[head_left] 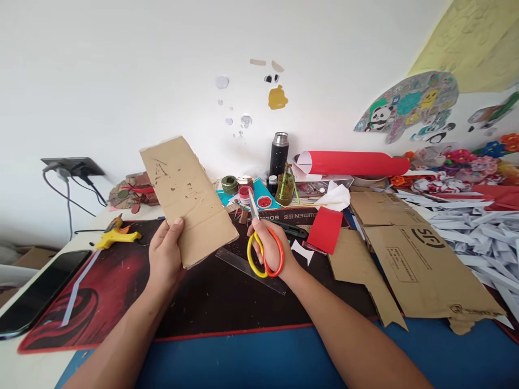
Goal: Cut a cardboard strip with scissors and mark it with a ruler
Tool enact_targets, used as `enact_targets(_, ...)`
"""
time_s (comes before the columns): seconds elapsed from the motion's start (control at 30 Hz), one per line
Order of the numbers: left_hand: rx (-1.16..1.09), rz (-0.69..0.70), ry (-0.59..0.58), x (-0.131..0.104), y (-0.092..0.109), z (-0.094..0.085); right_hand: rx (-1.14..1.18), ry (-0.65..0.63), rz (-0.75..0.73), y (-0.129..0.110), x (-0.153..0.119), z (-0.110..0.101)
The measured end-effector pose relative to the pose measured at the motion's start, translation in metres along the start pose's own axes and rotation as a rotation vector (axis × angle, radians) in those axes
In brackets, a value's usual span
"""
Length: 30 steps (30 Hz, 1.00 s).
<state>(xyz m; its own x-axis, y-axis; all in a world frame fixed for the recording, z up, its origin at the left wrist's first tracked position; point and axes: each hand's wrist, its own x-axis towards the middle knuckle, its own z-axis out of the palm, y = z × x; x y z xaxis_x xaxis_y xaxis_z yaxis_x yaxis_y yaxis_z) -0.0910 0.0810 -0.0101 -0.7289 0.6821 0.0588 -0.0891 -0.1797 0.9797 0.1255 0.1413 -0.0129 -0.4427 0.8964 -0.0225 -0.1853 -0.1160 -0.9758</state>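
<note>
My left hand (168, 248) grips a rectangular piece of brown cardboard (188, 200) by its lower left edge, thumb in front, and holds it tilted above the mat. Small dark scuffs mark its surface. In my right hand (270, 246) is a pair of scissors (263, 254) with one yellow and one orange-red handle, blades pointing up and away. The blades look closed and stand apart from the cardboard. Below, a clear ruler (251, 270) lies on the dark desk mat (203, 308), partly hidden by my right hand.
At left lie a yellow glue gun (117, 235) and a black phone (40, 292). Flattened cardboard (421, 270) and white paper strips (474, 237) cover the right side. Behind stand paint jars (229, 185), a black thermos (279, 154) and a red paper roll (352, 162). A dark green cutter (290, 228) lies nearby.
</note>
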Motion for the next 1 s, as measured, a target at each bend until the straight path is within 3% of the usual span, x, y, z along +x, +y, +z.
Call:
enact_targets(0.17,-0.024,0.01,0.012,-0.001,-0.001,0.002,-0.026,-0.096,0.01,0.0,-0.003,0.002)
enact_targets(0.43,-0.037,0.022,-0.008,-0.002,-0.001,0.003,-0.035,-0.089,0.059,-0.002,-0.001,0.002)
enact_targets(0.67,-0.062,0.012,-0.063,-0.007,-0.004,0.007,-0.053,-0.159,0.094,-0.003,-0.006,0.008)
enact_targets(0.83,-0.069,-0.076,-0.234,-0.003,0.0,0.002,-0.028,-0.079,0.038,-0.003,-0.001,0.002)
enact_targets(1.0,0.049,-0.256,-0.564,-0.008,0.006,-0.007,0.036,-0.047,0.0,-0.003,0.006,-0.007)
